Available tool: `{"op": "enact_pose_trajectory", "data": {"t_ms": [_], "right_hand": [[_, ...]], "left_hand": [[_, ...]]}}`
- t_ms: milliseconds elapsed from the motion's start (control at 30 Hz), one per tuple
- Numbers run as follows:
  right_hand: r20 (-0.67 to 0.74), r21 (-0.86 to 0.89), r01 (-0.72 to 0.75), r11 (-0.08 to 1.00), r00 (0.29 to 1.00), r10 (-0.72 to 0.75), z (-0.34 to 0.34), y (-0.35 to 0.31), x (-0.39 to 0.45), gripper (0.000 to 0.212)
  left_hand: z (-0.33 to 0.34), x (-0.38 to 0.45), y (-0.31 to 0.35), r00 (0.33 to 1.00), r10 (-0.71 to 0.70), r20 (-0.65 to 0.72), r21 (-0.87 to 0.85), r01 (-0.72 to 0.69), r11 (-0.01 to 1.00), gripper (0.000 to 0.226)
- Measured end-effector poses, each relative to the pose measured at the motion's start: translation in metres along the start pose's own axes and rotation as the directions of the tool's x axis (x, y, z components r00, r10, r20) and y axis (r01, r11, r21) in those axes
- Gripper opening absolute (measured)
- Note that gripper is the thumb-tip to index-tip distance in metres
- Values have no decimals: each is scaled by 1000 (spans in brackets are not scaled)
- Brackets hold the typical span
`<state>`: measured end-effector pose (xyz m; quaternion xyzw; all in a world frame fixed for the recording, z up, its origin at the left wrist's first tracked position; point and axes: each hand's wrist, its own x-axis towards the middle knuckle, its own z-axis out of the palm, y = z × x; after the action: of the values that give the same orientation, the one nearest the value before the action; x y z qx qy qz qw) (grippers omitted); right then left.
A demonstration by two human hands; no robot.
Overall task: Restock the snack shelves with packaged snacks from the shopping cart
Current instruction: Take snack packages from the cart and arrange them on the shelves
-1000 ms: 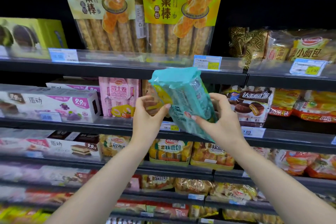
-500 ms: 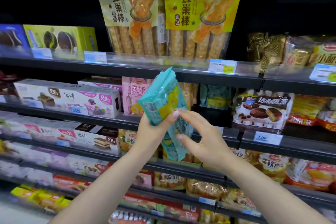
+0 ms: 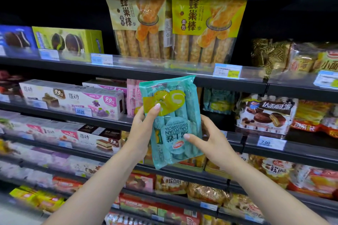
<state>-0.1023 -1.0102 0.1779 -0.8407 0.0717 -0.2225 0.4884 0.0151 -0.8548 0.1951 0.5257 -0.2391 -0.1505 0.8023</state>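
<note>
I hold a teal Swiss-roll pack (image 3: 175,115) upright in front of the shelves, its printed face toward me and upside down. My left hand (image 3: 141,129) grips its left edge, thumb on the yellow patch. My right hand (image 3: 210,142) grips the lower right side, thumb across the label. Behind the pack, on the shelf (image 3: 237,138) with the 7.00 tag, another teal pack (image 3: 218,100) stands at the back beside a pink pack (image 3: 132,97).
Tall honeycomb bread bags (image 3: 206,27) stand on the shelf above. Cake boxes (image 3: 73,98) fill the left, chocolate pie bags (image 3: 265,113) the right. Lower shelves hold bread packs (image 3: 274,171). A dark gap lies between the far teal pack and the pie bags.
The pack has turned from edge-on to face me flat. My right hand moved from its front to its lower right side. The view has shifted left and down.
</note>
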Motion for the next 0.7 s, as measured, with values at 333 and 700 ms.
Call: {"op": "enact_pose_trajectory", "data": {"t_ms": [333,700], "right_hand": [[-188,-368,12,930,978,-87,-35,11,-15,59],[125,-728,296,619,944,-304,-45,9,-23,56]], "left_hand": [[-12,23,7,933,356,51,517,-329,790,101],[33,24,27,688,-128,715,639,-716,-280,83]]}}
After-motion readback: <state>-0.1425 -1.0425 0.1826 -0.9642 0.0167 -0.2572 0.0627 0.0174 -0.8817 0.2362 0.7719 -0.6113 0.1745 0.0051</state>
